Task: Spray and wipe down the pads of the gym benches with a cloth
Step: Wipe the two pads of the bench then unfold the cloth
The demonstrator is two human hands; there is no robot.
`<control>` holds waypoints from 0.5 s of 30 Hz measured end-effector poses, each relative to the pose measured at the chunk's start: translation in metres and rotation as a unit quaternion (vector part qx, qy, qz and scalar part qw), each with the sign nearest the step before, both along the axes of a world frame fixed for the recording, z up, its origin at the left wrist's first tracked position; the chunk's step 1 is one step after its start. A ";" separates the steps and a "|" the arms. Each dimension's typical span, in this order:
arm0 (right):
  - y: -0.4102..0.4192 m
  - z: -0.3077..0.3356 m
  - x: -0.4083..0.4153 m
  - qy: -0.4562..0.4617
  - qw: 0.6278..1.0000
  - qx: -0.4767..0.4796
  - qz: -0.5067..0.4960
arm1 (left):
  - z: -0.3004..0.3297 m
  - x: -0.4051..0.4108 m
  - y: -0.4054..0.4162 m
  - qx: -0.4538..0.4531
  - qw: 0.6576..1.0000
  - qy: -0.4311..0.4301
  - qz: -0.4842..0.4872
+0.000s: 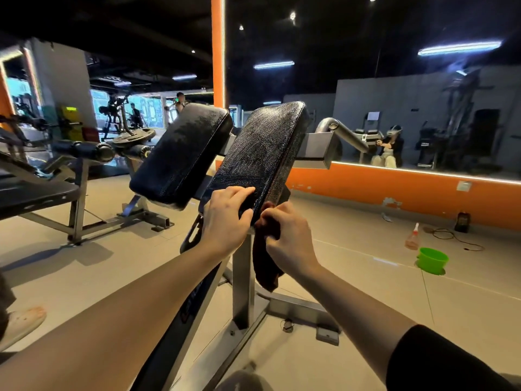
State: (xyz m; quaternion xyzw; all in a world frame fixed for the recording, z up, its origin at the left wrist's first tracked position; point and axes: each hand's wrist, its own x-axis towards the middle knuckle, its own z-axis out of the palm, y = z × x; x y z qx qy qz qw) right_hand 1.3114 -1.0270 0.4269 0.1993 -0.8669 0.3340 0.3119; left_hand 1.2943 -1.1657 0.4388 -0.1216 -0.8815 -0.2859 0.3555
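Gym floor behind; left hand (225, 218) clamps the slick, firm pad (253, 156) at its lower edge, right hand (287, 235) bunches the limp cloth (266, 266) against it.

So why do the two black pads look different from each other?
The right pad looks shiny and streaked all over; the left pad looks duller. The left hand grips the right pad's bottom edge while the right hand holds a dark cloth there; nobody touches the left pad. Both are black and tilted.

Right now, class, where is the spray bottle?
In the head view, the spray bottle stands on the floor at far right, just behind the green bucket, below the orange wall band.
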 end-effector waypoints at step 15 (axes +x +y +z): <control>-0.025 0.009 -0.006 -0.015 0.998 -0.045 -0.029 | -0.036 0.019 -0.026 0.022 0.999 -0.024 -0.013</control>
